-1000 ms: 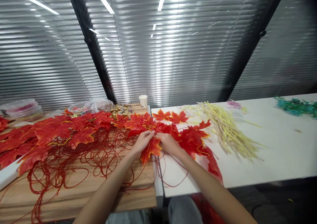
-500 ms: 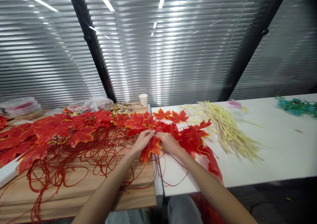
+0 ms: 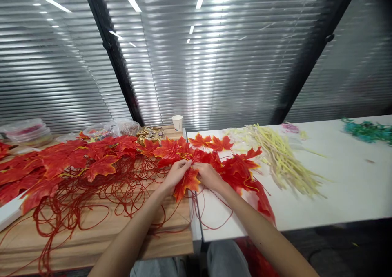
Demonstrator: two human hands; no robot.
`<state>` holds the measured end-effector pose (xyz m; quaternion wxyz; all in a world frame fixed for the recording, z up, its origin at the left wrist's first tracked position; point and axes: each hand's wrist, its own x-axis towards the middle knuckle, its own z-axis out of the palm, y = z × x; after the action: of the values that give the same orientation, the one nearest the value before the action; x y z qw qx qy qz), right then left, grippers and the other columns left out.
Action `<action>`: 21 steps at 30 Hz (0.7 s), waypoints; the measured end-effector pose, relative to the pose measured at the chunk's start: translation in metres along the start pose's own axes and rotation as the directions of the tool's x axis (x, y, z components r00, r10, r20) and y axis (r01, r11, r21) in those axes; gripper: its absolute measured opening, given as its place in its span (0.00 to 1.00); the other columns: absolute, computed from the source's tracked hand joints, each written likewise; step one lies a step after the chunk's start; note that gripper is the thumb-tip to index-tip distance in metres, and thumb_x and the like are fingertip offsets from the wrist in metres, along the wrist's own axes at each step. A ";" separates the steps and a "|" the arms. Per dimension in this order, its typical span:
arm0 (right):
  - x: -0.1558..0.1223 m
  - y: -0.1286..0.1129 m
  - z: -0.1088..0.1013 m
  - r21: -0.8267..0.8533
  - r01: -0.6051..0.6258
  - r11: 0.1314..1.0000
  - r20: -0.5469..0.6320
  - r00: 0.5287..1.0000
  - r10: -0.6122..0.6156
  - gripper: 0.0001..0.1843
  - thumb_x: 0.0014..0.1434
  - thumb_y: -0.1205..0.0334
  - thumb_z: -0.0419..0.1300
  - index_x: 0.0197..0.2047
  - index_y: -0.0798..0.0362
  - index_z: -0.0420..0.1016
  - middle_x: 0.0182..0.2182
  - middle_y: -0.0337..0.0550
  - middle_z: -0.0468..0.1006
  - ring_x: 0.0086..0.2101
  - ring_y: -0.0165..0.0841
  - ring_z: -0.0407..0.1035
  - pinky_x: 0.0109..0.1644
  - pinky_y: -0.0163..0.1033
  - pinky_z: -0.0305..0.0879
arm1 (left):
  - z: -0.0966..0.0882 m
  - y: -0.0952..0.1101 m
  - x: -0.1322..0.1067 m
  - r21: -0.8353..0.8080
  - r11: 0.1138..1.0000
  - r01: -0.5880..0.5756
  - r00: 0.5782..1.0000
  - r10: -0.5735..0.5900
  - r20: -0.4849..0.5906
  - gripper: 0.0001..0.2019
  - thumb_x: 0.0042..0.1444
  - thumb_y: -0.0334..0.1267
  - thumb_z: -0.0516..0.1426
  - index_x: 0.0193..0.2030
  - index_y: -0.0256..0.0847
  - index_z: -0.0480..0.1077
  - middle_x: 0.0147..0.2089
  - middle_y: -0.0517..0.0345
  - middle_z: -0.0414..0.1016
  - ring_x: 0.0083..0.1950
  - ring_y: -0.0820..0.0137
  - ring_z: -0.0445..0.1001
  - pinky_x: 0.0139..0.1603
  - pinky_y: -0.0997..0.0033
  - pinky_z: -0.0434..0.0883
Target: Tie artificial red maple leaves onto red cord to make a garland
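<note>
My left hand (image 3: 178, 173) and my right hand (image 3: 207, 175) meet at the seam between the two tables, fingertips pinched close together. Between them hangs a red artificial maple leaf (image 3: 187, 183) with yellow-orange edges, its stem end at my fingertips. Whether a cord is also in the pinch is too small to make out. More red maple leaves (image 3: 237, 168) lie just right of my hands, and a long row of red leaves (image 3: 65, 160) stretches left. Thin red cords (image 3: 92, 199) lie tangled below that row, and some trail under my wrists.
A wooden table (image 3: 122, 244) is on the left, a white table (image 3: 330, 199) on the right. Behind stand a paper cup (image 3: 177, 123), gold wrappers (image 3: 150, 135) and plastic tubs (image 3: 27, 133). Yellow strips (image 3: 281, 162) and green-blue foliage (image 3: 367, 130) lie to the right.
</note>
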<state>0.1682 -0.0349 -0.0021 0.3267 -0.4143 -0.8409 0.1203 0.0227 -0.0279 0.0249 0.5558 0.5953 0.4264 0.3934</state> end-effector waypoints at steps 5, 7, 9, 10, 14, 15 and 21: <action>0.000 0.000 0.001 0.003 0.018 1.000 -0.011 1.000 -0.018 0.10 0.46 0.79 0.51 0.22 0.56 0.65 0.25 0.38 0.69 0.25 0.26 0.61 0.28 0.30 0.53 | 0.000 -0.001 0.001 -0.003 1.000 -0.005 1.000 0.005 0.002 0.19 0.45 0.54 0.55 0.24 0.36 0.66 0.25 0.60 0.65 0.29 0.73 0.62 0.32 0.75 0.59; 0.000 0.001 0.001 0.003 0.028 1.000 -0.012 1.000 -0.028 0.10 0.47 0.79 0.52 0.23 0.56 0.65 0.25 0.39 0.69 0.25 0.26 0.61 0.28 0.30 0.54 | 0.000 -0.002 0.001 0.003 1.000 -0.001 1.000 0.001 0.001 0.18 0.46 0.53 0.55 0.24 0.36 0.65 0.25 0.61 0.65 0.29 0.73 0.62 0.32 0.75 0.59; 0.000 0.001 0.001 -0.002 0.027 1.000 -0.011 1.000 -0.027 0.10 0.47 0.79 0.52 0.23 0.56 0.65 0.25 0.39 0.69 0.26 0.27 0.62 0.28 0.30 0.54 | 0.000 -0.002 0.001 0.009 1.000 0.003 1.000 -0.003 -0.001 0.18 0.46 0.53 0.55 0.24 0.36 0.65 0.25 0.61 0.64 0.29 0.73 0.62 0.32 0.75 0.59; -0.001 0.001 0.001 -0.004 0.024 1.000 -0.010 1.000 -0.024 0.10 0.47 0.79 0.51 0.23 0.56 0.65 0.25 0.39 0.69 0.26 0.27 0.62 0.29 0.30 0.54 | 0.000 -0.002 0.002 0.011 1.000 0.004 1.000 -0.004 0.000 0.18 0.46 0.53 0.55 0.24 0.36 0.65 0.25 0.61 0.64 0.29 0.73 0.62 0.32 0.75 0.59; -0.001 0.002 0.002 0.001 0.009 1.000 -0.007 1.000 -0.009 0.10 0.46 0.79 0.51 0.23 0.55 0.65 0.26 0.39 0.70 0.27 0.27 0.63 0.29 0.30 0.56 | 0.000 -0.002 0.002 0.019 1.000 -0.001 1.000 0.001 0.002 0.18 0.47 0.52 0.54 0.24 0.36 0.65 0.25 0.61 0.63 0.29 0.73 0.61 0.32 0.75 0.59; -0.001 0.002 0.002 0.004 0.007 1.000 -0.007 1.000 -0.007 0.10 0.46 0.79 0.51 0.23 0.55 0.65 0.26 0.40 0.70 0.27 0.27 0.63 0.30 0.30 0.56 | 0.000 -0.002 0.002 0.018 1.000 -0.005 1.000 0.005 0.002 0.18 0.47 0.52 0.54 0.24 0.36 0.64 0.25 0.61 0.63 0.29 0.74 0.61 0.31 0.75 0.58; 0.000 0.001 0.002 0.010 0.011 1.000 -0.020 1.000 -0.010 0.10 0.47 0.78 0.50 0.23 0.56 0.65 0.26 0.40 0.70 0.27 0.27 0.63 0.30 0.30 0.56 | 0.000 -0.002 0.001 0.011 1.000 -0.019 1.000 0.019 0.001 0.18 0.49 0.52 0.53 0.24 0.36 0.64 0.25 0.61 0.62 0.28 0.74 0.60 0.31 0.75 0.57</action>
<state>0.1679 -0.0340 -0.0039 0.3380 -0.4094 -0.8391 0.1188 0.0232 -0.0269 0.0230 0.5491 0.6025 0.4226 0.3961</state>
